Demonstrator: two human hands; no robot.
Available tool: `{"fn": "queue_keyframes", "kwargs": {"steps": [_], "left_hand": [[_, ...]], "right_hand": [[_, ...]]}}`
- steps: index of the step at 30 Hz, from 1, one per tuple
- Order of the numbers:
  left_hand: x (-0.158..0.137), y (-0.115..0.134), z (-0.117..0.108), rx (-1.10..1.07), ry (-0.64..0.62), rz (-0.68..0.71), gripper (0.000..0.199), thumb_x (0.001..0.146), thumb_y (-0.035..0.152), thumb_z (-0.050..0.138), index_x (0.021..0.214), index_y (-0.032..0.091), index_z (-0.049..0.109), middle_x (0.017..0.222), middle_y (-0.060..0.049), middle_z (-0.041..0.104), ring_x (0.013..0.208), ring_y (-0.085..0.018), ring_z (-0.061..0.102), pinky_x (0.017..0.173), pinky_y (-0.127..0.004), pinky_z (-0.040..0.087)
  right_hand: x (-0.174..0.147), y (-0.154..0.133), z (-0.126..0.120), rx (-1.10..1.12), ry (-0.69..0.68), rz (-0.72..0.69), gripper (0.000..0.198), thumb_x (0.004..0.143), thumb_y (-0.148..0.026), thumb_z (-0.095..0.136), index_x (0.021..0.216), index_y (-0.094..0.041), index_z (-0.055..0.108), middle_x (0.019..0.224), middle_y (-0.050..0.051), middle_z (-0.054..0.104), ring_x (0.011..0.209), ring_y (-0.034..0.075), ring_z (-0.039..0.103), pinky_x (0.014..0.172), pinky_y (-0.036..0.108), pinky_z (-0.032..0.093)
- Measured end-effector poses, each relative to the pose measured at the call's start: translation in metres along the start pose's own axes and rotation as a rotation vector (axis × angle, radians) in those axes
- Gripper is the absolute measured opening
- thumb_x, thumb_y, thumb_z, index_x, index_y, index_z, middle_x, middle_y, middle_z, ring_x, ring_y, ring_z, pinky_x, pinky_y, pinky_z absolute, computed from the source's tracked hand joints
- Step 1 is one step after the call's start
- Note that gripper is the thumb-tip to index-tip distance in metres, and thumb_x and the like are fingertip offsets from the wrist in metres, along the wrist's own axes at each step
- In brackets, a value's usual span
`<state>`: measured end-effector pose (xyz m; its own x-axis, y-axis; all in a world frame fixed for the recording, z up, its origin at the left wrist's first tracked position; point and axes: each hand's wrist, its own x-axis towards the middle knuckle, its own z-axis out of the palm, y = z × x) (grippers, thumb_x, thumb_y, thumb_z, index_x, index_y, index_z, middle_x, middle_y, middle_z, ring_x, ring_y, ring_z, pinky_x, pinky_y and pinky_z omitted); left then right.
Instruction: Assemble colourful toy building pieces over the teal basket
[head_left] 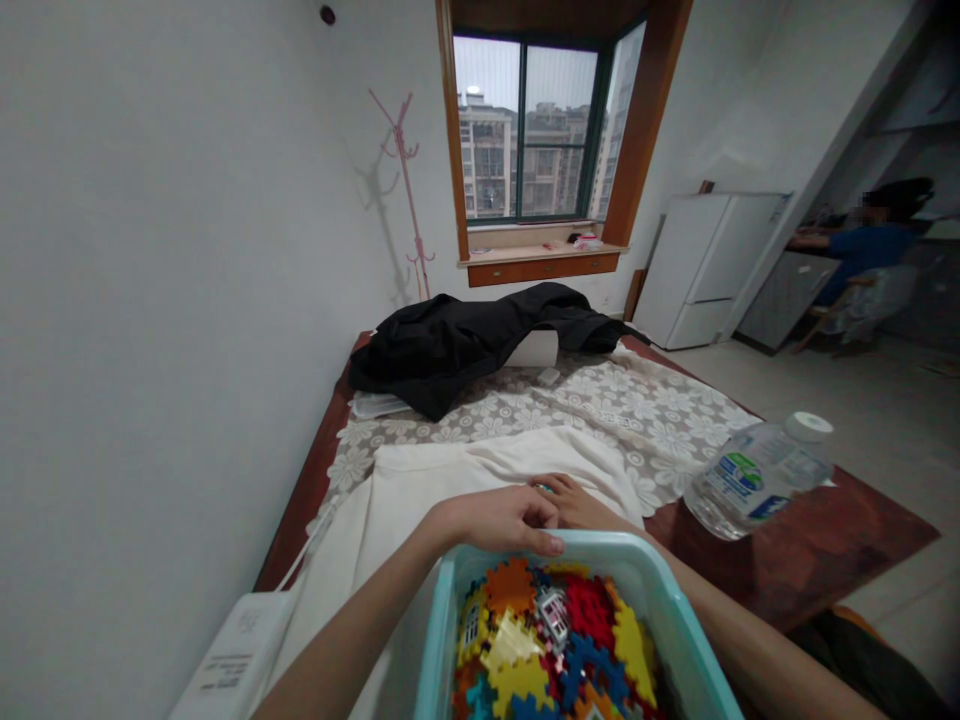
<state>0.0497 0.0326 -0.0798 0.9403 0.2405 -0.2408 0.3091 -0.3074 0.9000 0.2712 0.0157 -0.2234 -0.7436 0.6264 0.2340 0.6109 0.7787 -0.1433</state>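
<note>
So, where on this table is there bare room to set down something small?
Free: the floral tablecloth between black fabric, white cloth and bottle; the red tabletop on the bottle's near side. Crowded: the basket, heaped with toothed pieces, left hand on its far rim, right hand just beyond.

1. At twelve o'clock on a blue tub (433,640) filled with toy pieces (517,680), the far rim is touched by the left hand (495,520).
2. The right hand (576,505) is placed just beyond that rim, near the left.
3. From the tub, a bottle (754,478) is seen at two o'clock, a black garment (457,345) at eleven, a white box (232,655) at nine.
4. Farther off, a window (559,130) is framed at twelve.
</note>
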Motion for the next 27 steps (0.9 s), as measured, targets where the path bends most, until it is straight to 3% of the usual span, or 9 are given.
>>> {"fn": "queue_keyframes", "kwargs": {"steps": [7,13,17,22,27], "left_hand": [[0.000,0.002,0.001,-0.038,0.005,0.014,0.053,0.088,0.061,0.071,0.069,0.021,0.044,0.065,0.006,0.038,0.062,-0.012,0.032,0.059,-0.029,0.024],[0.001,0.000,0.000,-0.025,-0.006,0.029,0.053,0.088,0.061,0.072,0.069,0.021,0.045,0.066,0.006,0.038,0.063,-0.012,0.033,0.060,-0.029,0.025],[0.001,-0.002,-0.001,-0.019,0.001,0.016,0.050,0.088,0.061,0.072,0.072,0.021,0.047,0.066,0.006,0.039,0.064,-0.013,0.033,0.059,-0.029,0.023],[0.001,-0.003,-0.001,-0.016,-0.006,-0.002,0.050,0.087,0.060,0.073,0.071,0.020,0.047,0.066,0.006,0.040,0.064,-0.012,0.034,0.060,-0.029,0.025],[0.001,-0.004,-0.001,-0.002,0.006,0.000,0.047,0.087,0.058,0.073,0.073,0.020,0.051,0.067,0.006,0.043,0.065,-0.012,0.037,0.061,-0.028,0.026]], "right_hand": [[0.002,-0.002,-0.002,0.025,0.008,0.025,0.020,0.099,-0.033,0.074,0.117,-0.025,0.079,0.129,0.010,0.073,0.125,0.027,0.061,0.108,0.043,0.050],[0.000,0.004,0.008,0.024,0.009,0.044,0.020,0.099,-0.034,0.074,0.116,-0.026,0.079,0.130,0.009,0.072,0.126,0.028,0.058,0.108,0.046,0.048],[0.005,-0.004,0.003,0.014,-0.020,0.103,0.019,0.100,-0.030,0.074,0.115,-0.019,0.076,0.117,0.011,0.072,0.114,0.027,0.061,0.102,0.042,0.051],[0.009,-0.011,-0.005,-0.017,-0.048,0.106,0.021,0.097,-0.035,0.078,0.110,-0.018,0.076,0.119,0.013,0.071,0.116,0.030,0.060,0.101,0.047,0.051],[0.008,-0.010,0.001,0.044,0.015,0.137,0.014,0.101,-0.022,0.066,0.113,-0.017,0.072,0.115,0.011,0.072,0.113,0.027,0.063,0.100,0.043,0.053]]}}
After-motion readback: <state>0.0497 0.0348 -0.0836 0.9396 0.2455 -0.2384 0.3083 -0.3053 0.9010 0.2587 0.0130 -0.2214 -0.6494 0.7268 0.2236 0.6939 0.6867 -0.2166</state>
